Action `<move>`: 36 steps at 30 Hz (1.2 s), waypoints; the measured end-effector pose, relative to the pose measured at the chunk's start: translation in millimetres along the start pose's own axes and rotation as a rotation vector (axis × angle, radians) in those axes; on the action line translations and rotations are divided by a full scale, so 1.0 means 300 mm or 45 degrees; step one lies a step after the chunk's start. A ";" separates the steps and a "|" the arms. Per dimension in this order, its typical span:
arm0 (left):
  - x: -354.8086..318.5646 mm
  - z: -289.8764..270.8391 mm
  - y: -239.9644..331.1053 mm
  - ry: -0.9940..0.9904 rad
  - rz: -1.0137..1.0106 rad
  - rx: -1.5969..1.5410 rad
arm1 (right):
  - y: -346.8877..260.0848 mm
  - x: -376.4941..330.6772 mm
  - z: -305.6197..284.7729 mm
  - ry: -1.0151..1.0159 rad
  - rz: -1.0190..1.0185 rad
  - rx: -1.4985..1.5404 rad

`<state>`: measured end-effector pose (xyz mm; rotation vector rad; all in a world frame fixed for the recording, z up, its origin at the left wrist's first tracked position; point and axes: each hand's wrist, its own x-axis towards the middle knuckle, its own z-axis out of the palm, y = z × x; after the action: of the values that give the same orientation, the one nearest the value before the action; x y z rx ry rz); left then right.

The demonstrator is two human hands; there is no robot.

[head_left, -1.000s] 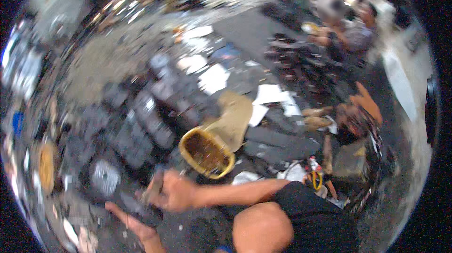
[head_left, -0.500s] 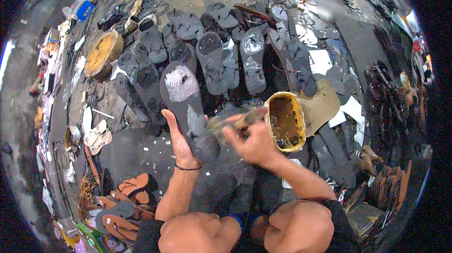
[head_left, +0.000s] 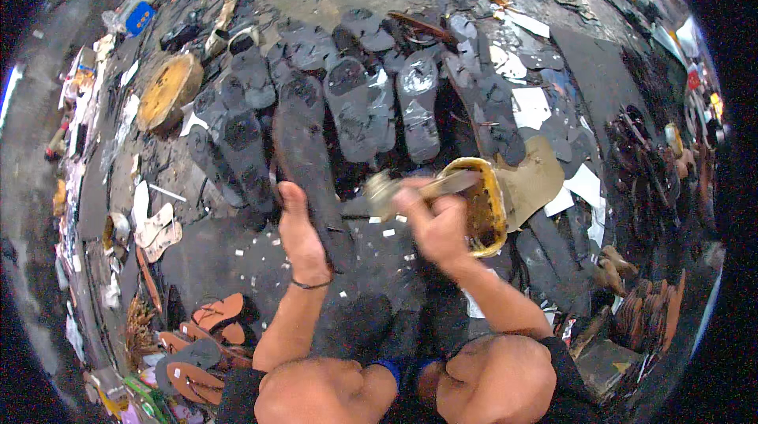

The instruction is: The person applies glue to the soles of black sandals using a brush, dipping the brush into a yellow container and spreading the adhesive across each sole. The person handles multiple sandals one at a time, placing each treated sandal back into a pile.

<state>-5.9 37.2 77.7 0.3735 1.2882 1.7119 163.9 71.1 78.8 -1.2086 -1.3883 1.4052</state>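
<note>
My left hand is closed on the edge of a dark shoe sole, its thumb up along the near left side. The sole is long, tilted and smeared by motion. My right hand grips a brush, whose blurred pale head points left toward the sole, apart from it. The brush's other end reaches over a yellow-rimmed tub of brown, sticky-looking stuff. Beyond my hands lie several dark soles, among them one with a shiny wet surface.
A round wooden block stands at far left. Brown flip-flops are heaped at near left. A tan flat piece lies right of the tub, beside white scraps. Stacked brown soles sit at near right.
The sole in my left hand has tilted, and the white shine on its face is gone. My right hand has moved slightly right with the brush, away from the sole.
</note>
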 end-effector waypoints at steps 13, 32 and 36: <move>0.374 0.278 -0.105 -0.464 -0.646 -0.295 | 0.069 -0.136 -0.353 0.265 0.244 0.098; -0.222 -0.825 -0.084 -0.033 0.253 2.553 | 0.328 -0.060 -0.467 0.141 -0.420 -1.540; -0.258 -1.084 0.017 0.269 0.137 3.016 | 0.302 -0.055 -0.469 0.364 -0.237 -1.174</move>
<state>-195.5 -217.2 -27.9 1.4521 2.8078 -0.6241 311.6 80.2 -1.5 -1.6900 -1.9377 0.3922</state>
